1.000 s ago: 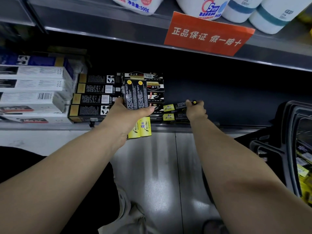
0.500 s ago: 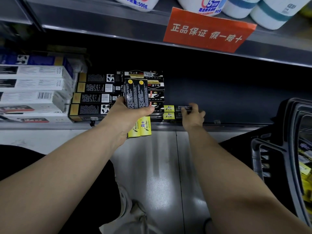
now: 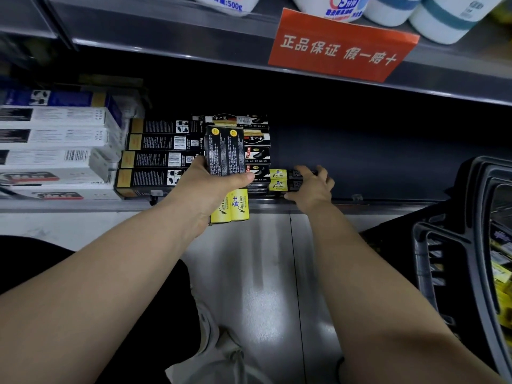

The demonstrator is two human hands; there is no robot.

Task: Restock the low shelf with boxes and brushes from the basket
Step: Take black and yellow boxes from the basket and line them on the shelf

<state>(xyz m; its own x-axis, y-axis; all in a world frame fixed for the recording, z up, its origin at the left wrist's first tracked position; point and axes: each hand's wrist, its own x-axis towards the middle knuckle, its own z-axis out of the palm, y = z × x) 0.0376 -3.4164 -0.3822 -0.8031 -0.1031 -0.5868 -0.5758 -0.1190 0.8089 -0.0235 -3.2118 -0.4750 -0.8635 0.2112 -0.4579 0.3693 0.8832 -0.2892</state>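
Right of centre, the right hand [image 3: 313,187] has laid its box [image 3: 278,174] on the low shelf [image 3: 388,202], grasp unclear; the left hand [image 3: 205,189] clutches two boxes [image 3: 225,153] awaiting placement
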